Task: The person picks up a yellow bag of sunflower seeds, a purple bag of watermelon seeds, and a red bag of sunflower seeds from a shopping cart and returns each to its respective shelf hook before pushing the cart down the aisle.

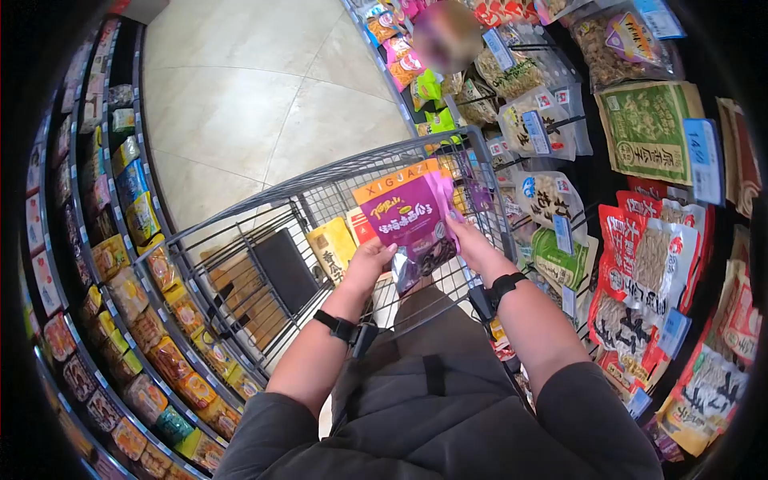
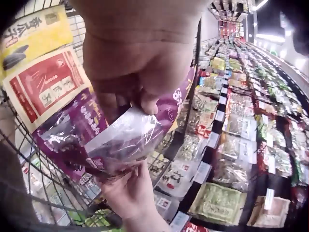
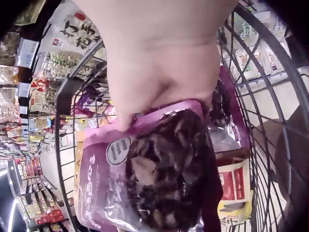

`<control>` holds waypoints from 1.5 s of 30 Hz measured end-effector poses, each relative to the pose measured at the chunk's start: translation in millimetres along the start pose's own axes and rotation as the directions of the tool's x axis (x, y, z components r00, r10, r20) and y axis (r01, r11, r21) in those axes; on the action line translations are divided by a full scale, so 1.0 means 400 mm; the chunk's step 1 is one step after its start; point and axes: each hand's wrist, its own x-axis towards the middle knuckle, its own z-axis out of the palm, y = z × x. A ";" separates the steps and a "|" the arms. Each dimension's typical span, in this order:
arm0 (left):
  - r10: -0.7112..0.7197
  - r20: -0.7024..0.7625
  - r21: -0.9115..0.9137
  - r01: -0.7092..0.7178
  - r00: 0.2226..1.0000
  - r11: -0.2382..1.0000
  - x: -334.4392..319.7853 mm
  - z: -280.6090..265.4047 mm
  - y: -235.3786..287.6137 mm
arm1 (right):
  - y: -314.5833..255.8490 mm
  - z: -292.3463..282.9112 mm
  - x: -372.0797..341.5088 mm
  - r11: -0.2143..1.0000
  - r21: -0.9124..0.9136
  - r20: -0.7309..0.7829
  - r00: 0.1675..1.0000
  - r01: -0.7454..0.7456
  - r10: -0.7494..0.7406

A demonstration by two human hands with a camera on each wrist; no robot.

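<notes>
A purple bag with an orange top strip (image 1: 410, 216) is held up over the shopping cart, tilted, its dark contents showing through a clear window. My left hand (image 1: 370, 264) pinches its lower left edge, thumb on the front. On the other side my right hand (image 1: 468, 242) grips the bag's right edge. In the right wrist view the right hand (image 3: 164, 72) has its thumb on the front of the bag (image 3: 164, 169). Behind it in the cart lie another purple bag (image 2: 65, 135), a red and cream packet (image 2: 48, 87) and a yellow packet (image 2: 36, 36).
The cart's wire basket (image 1: 320, 180) surrounds the packets, with a black panel (image 1: 284, 270) at its left. Shelves of snacks (image 1: 148, 320) line the left. Hanging bags (image 1: 640, 264) with price tags fill the right. Pale floor tiles (image 1: 232, 96) stretch ahead; a blurred shape (image 1: 446, 36) stands beyond the cart.
</notes>
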 end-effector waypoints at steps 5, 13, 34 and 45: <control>0.081 -0.073 0.106 -0.073 0.994 0.992 -0.175 -0.048 0.094 | -0.027 0.124 -0.131 0.989 0.012 0.325 0.936 -0.144 0.133; 0.354 0.083 0.021 -0.356 0.932 0.934 -0.562 -0.044 0.261 | -0.056 0.371 -0.415 0.994 0.047 0.457 0.882 0.101 -0.111; -0.070 0.356 -0.249 0.167 0.932 0.954 -0.953 -0.123 0.021 | 0.249 0.480 -1.004 0.940 0.313 0.266 0.962 -0.138 0.053; 0.090 0.553 0.151 -0.206 0.828 0.967 -0.978 0.106 -0.011 | 0.332 0.312 -1.236 0.870 0.054 0.080 0.867 0.490 -0.493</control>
